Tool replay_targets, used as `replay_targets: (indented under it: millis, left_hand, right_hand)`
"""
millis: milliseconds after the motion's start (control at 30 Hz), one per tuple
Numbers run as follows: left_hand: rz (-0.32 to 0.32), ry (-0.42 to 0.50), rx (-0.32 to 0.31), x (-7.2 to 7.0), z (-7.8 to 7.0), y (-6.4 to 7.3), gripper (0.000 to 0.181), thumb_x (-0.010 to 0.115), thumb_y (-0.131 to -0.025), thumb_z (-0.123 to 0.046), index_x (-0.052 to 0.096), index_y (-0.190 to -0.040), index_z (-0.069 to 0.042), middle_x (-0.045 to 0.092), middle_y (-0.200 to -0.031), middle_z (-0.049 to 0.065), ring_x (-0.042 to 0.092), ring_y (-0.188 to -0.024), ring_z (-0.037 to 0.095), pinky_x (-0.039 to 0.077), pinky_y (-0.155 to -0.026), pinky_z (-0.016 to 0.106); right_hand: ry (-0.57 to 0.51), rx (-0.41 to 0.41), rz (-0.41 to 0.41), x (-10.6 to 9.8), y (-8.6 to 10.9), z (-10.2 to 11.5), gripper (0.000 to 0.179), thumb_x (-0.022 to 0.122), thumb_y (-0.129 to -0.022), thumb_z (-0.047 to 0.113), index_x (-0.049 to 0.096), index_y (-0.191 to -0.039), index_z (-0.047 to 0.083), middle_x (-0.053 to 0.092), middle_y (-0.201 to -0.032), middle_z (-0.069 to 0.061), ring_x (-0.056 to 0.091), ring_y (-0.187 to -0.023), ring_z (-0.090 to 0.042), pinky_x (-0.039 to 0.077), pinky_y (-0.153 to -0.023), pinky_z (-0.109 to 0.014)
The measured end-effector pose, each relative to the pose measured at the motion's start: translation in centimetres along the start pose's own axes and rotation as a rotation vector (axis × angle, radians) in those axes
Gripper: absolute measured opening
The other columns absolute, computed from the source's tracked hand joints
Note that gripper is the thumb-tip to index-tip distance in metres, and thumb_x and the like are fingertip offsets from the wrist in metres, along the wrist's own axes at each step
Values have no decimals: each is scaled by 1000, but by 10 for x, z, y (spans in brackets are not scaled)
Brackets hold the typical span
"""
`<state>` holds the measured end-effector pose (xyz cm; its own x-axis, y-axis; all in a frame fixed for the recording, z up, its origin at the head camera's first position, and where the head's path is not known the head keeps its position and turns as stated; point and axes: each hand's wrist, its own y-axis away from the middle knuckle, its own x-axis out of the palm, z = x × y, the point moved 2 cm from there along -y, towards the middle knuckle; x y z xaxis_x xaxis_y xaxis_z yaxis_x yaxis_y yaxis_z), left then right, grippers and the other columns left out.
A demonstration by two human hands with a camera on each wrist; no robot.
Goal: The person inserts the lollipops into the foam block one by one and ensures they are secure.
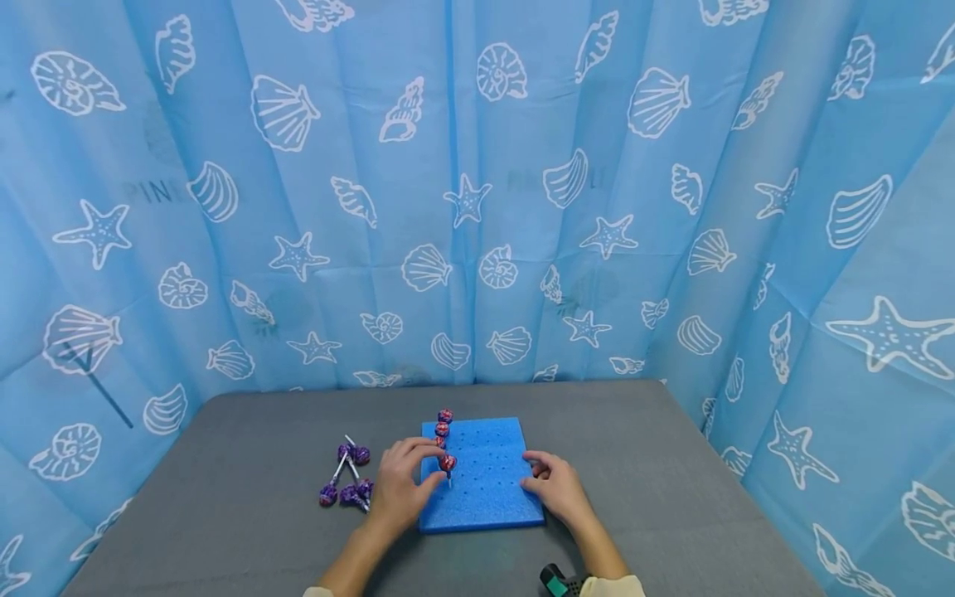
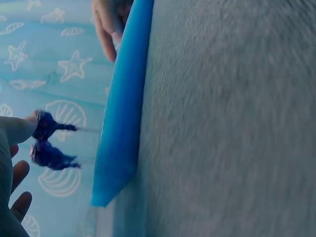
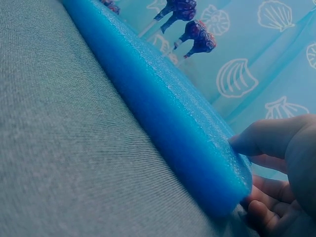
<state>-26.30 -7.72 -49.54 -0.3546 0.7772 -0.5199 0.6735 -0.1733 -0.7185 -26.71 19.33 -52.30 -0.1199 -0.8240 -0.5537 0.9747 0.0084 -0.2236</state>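
Observation:
A blue foam board (image 1: 488, 473) with rows of small holes lies on the table. Several red-and-purple lollipops (image 1: 442, 429) stand in a row along its left side, sticks down. My left hand (image 1: 400, 485) is at the nearest lollipop (image 1: 448, 463), thumb and index finger curved apart beside its candy. In the left wrist view a fingertip meets or overlaps a wrapped candy (image 2: 45, 126); the contact is blurred. My right hand (image 1: 555, 485) holds the board's right edge. In the right wrist view one digit rests on the top face and other fingers (image 3: 266, 215) curl against the side.
Several purple-wrapped lollipops (image 1: 328, 495) lie loose on the grey table (image 1: 261, 464), left of my left hand. A dark device with a green patch (image 1: 555, 580) is by my right wrist. Behind the table hangs a blue curtain (image 1: 462, 315) with white shell prints.

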Motion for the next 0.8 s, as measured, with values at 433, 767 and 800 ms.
replay_targets:
  millis: [433, 767, 800]
  left_hand:
    - [2, -103, 49, -32, 23, -4, 36, 90, -66, -7, 71, -94, -20, 65, -101, -9, 58, -97, 14, 49, -81, 43]
    - [85, -179, 42, -48, 49, -9, 36, 88, -68, -5, 71, -96, -20, 66, -102, -5, 59, -97, 19, 47, -82, 50]
    - [95, -183, 31, -49, 52, -9, 36, 88, -68, -5, 71, -96, -20, 66, -102, -5, 59, -97, 20, 46, -82, 50]
  right_hand:
    - [-8, 2, -8, -2, 2, 2, 36, 76, -81, 3, 66, -115, -1, 57, -87, -5, 50, -75, -17, 44, -66, -31]
    - [-13, -3, 3, -2, 2, 3, 36, 76, -81, 3, 66, -116, -2, 57, -88, -6, 51, -76, -18, 45, -67, -33]
    - [-12, 1, 3, -2, 2, 3, 36, 76, -81, 3, 66, -116, -1, 57, -88, -6, 51, -76, -18, 45, -67, -33]
